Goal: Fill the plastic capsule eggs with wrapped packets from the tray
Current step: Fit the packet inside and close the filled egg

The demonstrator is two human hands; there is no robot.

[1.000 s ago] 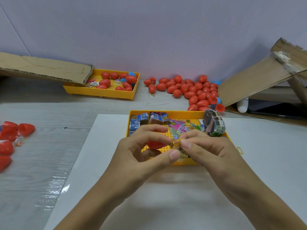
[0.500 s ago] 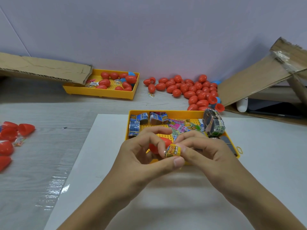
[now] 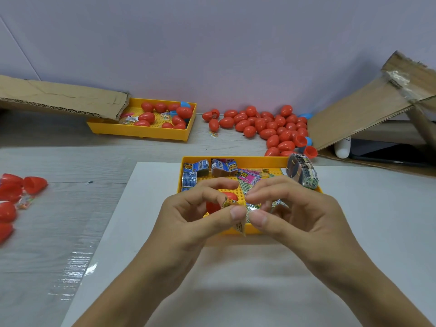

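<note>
Grey counter (image 3: 59,244) carries a yellow tray (image 3: 236,159) of wrapped packets. Just before its near edge, the left hand (image 3: 188,223) holds a red capsule egg (image 3: 218,201) in a closed grip, and the right hand (image 3: 299,215) pinches a wrapped packet (image 3: 240,223) against it.

1. Both forearms are rising from the bottom edge of the frame and converging toward the centre, bare to the wrists.
2. The left hand (image 3: 188,215) is sitting just left of centre, its fingers curling over in an arch and its thumb pointing right.
3. The right hand (image 3: 297,213) is sitting just right of centre, its fingers arching likewise and its thumb pointing left.
4. The two thumb tips are nearly meeting at mid-frame, each pinching a small wrapped packet (image 3: 239,224) against the fingers above.
5. The left hand is also cupping a red capsule egg half (image 3: 218,204) behind its fingers.
</note>
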